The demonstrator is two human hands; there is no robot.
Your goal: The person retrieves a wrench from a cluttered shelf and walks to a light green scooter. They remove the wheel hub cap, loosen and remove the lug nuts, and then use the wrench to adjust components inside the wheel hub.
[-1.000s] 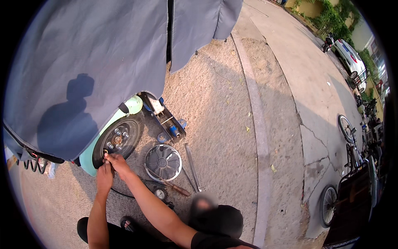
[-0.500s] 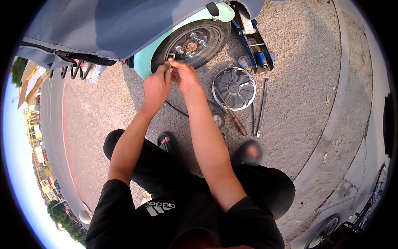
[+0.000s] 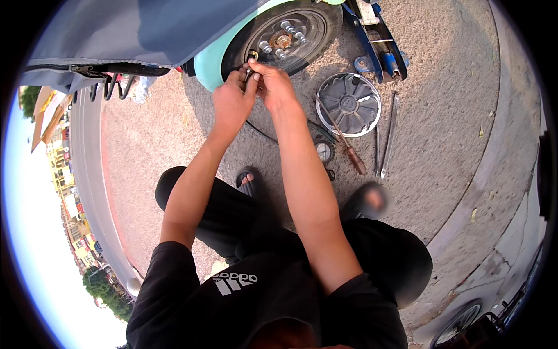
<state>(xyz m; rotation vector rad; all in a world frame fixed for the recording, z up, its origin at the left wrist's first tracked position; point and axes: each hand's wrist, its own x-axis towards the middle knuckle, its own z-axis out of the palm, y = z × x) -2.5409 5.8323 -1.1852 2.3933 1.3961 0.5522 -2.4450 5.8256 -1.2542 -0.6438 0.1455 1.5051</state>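
Observation:
My left hand (image 3: 232,103) and my right hand (image 3: 274,87) meet at the lower rim of a wheel, fingertips pinched together. Whatever small piece they grip is hidden by the fingers. Just beyond the fingertips, a small brass-coloured piece (image 3: 254,54), perhaps the valve, shows at the rim. The wheel has a black tyre (image 3: 318,36) and bare bolts around a rusty hub (image 3: 281,41). A thin black hose (image 3: 261,132) comes out below my hands and passes behind my right forearm, toward a round pressure gauge (image 3: 324,152) on the ground.
A wheel cover (image 3: 349,103) lies right of my hands, a wooden-handled screwdriver (image 3: 356,160) leaning across its edge. Metal bars (image 3: 390,136) lie beside it. A blue floor jack (image 3: 383,49) stands at the wheel. Grey cloth (image 3: 145,29) drapes over the mint-green vehicle body (image 3: 208,67).
The view has shifted, so the wheel and tools sit higher and further right. My hands stay together at the rim, fingers still pinched. More of the gauge shows beside my right forearm.

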